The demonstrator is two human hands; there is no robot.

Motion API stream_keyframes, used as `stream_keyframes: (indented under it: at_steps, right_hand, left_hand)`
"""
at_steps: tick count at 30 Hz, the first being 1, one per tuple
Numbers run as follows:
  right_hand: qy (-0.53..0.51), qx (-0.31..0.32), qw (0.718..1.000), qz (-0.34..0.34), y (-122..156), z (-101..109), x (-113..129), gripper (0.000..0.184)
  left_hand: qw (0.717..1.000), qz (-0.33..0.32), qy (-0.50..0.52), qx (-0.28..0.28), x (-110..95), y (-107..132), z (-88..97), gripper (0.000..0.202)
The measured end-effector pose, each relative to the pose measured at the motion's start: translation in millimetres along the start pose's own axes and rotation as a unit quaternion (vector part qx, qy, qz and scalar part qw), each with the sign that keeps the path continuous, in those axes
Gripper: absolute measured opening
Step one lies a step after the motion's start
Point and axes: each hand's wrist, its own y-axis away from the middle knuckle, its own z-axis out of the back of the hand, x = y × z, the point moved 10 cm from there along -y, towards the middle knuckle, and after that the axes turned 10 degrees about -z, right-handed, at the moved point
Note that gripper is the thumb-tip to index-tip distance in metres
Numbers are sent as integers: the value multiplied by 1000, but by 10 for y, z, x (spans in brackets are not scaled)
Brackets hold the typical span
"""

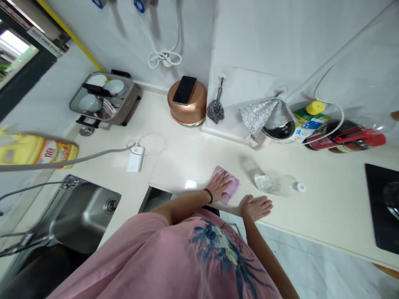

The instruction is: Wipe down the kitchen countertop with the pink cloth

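Observation:
My left hand (220,187), with a dark band at the wrist, lies flat on a pink cloth (233,189), fingers stretched out and pressing it to the white countertop (193,153). Near the counter's front edge, to the right of the cloth, my right hand (257,207) rests with its fingers extended and nothing in it. Just beyond that hand is a clear plastic bottle (277,185) with a white cap, some clear liquid visible toward its base. It is apart from both hands.
Leftward are a sink (84,220), a white power strip (135,159), a yellow jug (40,151) and an electric pan (124,112) holding dishes. A phone (185,90) tops a copper-coloured pot (188,109). A scrubber (215,111) and silvery cloth (258,114) hang behind; a stove (383,203) stands right.

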Motion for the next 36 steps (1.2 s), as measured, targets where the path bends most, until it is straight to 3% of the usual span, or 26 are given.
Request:
stream_keyframes:
  at_steps: [4,8,11,14,17,20,22,25,27,29,32,34,36]
  right_hand:
    - [-8,3,1000,4,5,-3,1,80]
    - [-9,-4,1000,8,1,-5,-4,79]
    - [-12,-16,1000,9,-5,-13,-16,79]
    - [-14,-22,1000,10,-12,-29,-27,80]
    - [-12,-19,1000,8,-18,-47,-35,80]
    - [-11,-13,1000,5,-21,-53,-39,80]
    - [-11,-8,1000,4,-19,-53,-38,81]
    - [-10,-1,1000,5,-11,-48,-26,81]
    - [-6,0,1000,4,-5,-42,-19,81]
    - [-4,-1,1000,4,-1,-35,-14,81]
    - [-4,-7,1000,3,-3,-27,-20,80]
    - [-5,-10,1000,2,-10,-29,-30,80]
    - [-4,-13,1000,2,-18,-35,-38,80]
  left_hand:
    - [990,138,-9,-6,909,768,261,74]
    - [949,312,-43,-8,1817,1785,562,73]
    - [918,392,-57,-13,2188,2351,709,75]
    - [902,427,-57,-16,2264,2544,729,76]
    - [900,432,-57,-17,2100,2410,650,77]
    - [929,367,-48,-10,1685,1970,469,77]
    - [958,286,-31,-9,1265,1555,317,77]
    - [993,119,0,-16,460,856,97,77]
    - [1000,14,12,-18,-58,452,-11,77]
    - [999,-43,13,-15,-389,169,-82,77]
    - [998,-65,17,-5,-496,32,-113,75]
    - [998,-64,28,-4,-375,150,-76,72]
    - [998,-41,38,-7,-130,410,-10,73]
